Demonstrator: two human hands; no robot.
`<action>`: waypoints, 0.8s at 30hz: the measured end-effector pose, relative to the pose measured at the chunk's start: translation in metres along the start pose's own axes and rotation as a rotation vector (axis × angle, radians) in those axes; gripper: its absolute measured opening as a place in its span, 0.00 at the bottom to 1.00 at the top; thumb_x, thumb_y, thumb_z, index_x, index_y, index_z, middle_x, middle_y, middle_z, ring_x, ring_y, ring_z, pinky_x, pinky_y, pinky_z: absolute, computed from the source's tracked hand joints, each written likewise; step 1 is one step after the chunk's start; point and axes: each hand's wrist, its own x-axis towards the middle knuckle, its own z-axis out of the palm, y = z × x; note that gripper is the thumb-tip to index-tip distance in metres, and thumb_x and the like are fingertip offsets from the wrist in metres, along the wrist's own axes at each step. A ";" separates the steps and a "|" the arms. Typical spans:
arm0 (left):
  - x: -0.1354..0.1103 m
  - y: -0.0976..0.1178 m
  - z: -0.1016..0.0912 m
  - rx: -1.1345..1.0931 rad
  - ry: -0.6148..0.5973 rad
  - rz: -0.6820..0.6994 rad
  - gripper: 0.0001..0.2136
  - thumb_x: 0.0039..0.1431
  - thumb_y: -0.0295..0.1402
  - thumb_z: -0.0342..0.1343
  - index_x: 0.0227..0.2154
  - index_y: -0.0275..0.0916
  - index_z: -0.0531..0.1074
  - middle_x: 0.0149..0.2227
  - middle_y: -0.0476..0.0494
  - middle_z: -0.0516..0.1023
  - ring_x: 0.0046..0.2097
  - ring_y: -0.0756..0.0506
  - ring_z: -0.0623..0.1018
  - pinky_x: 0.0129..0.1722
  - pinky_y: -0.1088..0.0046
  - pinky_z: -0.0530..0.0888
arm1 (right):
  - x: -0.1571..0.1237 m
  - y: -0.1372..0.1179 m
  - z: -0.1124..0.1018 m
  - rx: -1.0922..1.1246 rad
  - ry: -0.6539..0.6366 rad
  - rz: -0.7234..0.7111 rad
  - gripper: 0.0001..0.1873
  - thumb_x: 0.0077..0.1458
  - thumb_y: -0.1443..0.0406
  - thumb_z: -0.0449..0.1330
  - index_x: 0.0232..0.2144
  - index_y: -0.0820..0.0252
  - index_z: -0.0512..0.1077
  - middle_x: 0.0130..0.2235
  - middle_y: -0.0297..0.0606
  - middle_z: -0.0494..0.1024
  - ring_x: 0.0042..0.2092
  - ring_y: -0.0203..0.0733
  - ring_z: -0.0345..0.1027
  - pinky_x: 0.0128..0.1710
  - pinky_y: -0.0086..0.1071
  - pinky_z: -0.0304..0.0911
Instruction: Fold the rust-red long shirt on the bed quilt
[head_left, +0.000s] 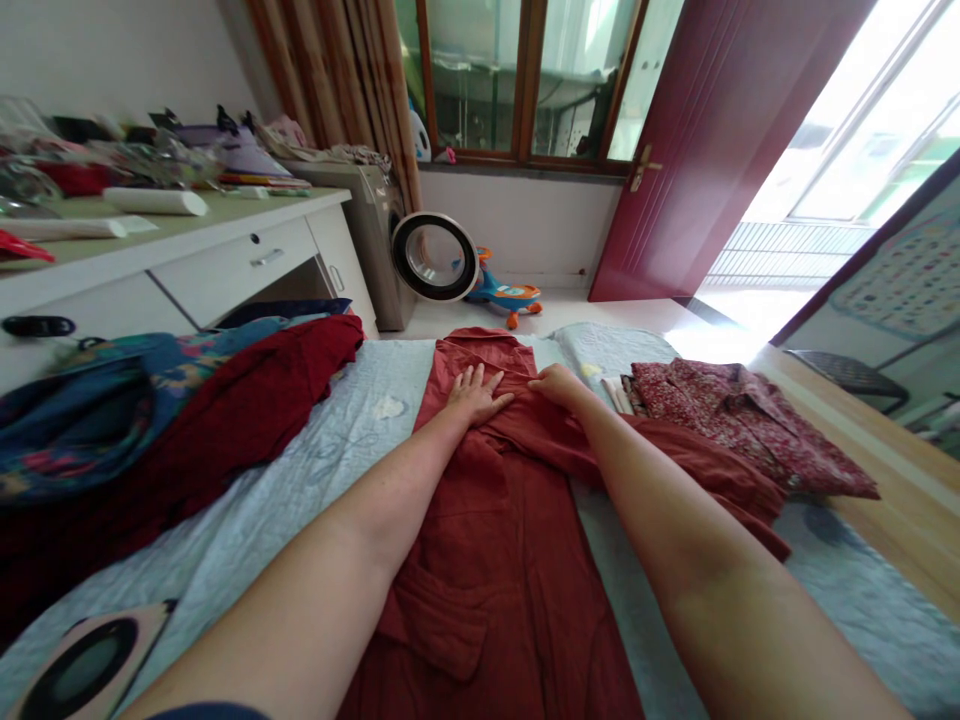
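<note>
A rust-red shirt [540, 560] lies spread lengthwise on the pale blue bed cover, its collar at the far end. One sleeve [697, 460] stretches out to the right, passing under my right forearm. My left hand [474, 396] rests flat on the upper part of the shirt, fingers apart. Just to its right, my right hand [559, 386] pinches the fabric near the shoulder, with the fingers closed on it. A pocket flap and folds show lower down on the garment.
A folded red patterned shirt [735, 410] lies at the right. Dark red and blue floral clothes [165, 390] are heaped at the left, near a pink-framed device [90, 665]. Beyond stand a cluttered white desk [225, 250], a washing machine with its round door [435, 256] swung out, and a blue ride-on toy [504, 292].
</note>
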 end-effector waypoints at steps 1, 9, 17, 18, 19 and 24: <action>0.001 0.000 0.000 -0.002 -0.009 -0.004 0.39 0.57 0.65 0.34 0.68 0.52 0.47 0.72 0.41 0.41 0.70 0.32 0.43 0.66 0.50 0.45 | -0.005 0.006 -0.002 -0.010 -0.009 -0.011 0.15 0.57 0.61 0.56 0.36 0.63 0.81 0.34 0.44 0.81 0.38 0.41 0.72 0.36 0.27 0.61; 0.001 0.003 -0.004 0.010 -0.037 -0.010 0.41 0.54 0.67 0.35 0.67 0.52 0.49 0.72 0.40 0.40 0.70 0.30 0.42 0.66 0.49 0.44 | -0.049 0.045 -0.019 -0.076 -0.058 -0.059 0.14 0.59 0.61 0.56 0.38 0.63 0.80 0.40 0.43 0.81 0.38 0.39 0.72 0.36 0.26 0.60; 0.004 0.001 0.000 0.042 -0.016 -0.016 0.42 0.55 0.66 0.33 0.67 0.49 0.50 0.71 0.38 0.42 0.70 0.32 0.44 0.66 0.51 0.46 | -0.098 0.073 -0.058 -0.118 -0.085 -0.028 0.11 0.53 0.62 0.60 0.34 0.63 0.79 0.36 0.42 0.80 0.35 0.41 0.70 0.35 0.29 0.59; 0.004 0.001 0.000 0.042 -0.014 -0.012 0.42 0.55 0.66 0.33 0.67 0.49 0.50 0.71 0.38 0.42 0.70 0.32 0.44 0.66 0.50 0.46 | -0.106 0.078 -0.065 -0.092 -0.083 -0.031 0.11 0.54 0.62 0.59 0.33 0.63 0.79 0.34 0.41 0.79 0.34 0.40 0.69 0.33 0.29 0.59; 0.004 0.000 0.000 0.044 -0.011 -0.006 0.41 0.55 0.66 0.33 0.67 0.49 0.50 0.71 0.38 0.42 0.70 0.32 0.45 0.66 0.50 0.46 | -0.115 0.084 -0.072 -0.070 -0.091 -0.031 0.11 0.53 0.62 0.59 0.31 0.62 0.78 0.31 0.39 0.78 0.32 0.39 0.68 0.32 0.29 0.58; 0.003 0.001 0.001 0.053 0.007 -0.003 0.41 0.56 0.66 0.34 0.67 0.49 0.50 0.71 0.38 0.43 0.70 0.32 0.45 0.66 0.50 0.47 | -0.160 0.117 -0.088 0.029 -0.248 0.020 0.12 0.49 0.59 0.59 0.23 0.61 0.74 0.23 0.33 0.70 0.24 0.34 0.60 0.25 0.29 0.52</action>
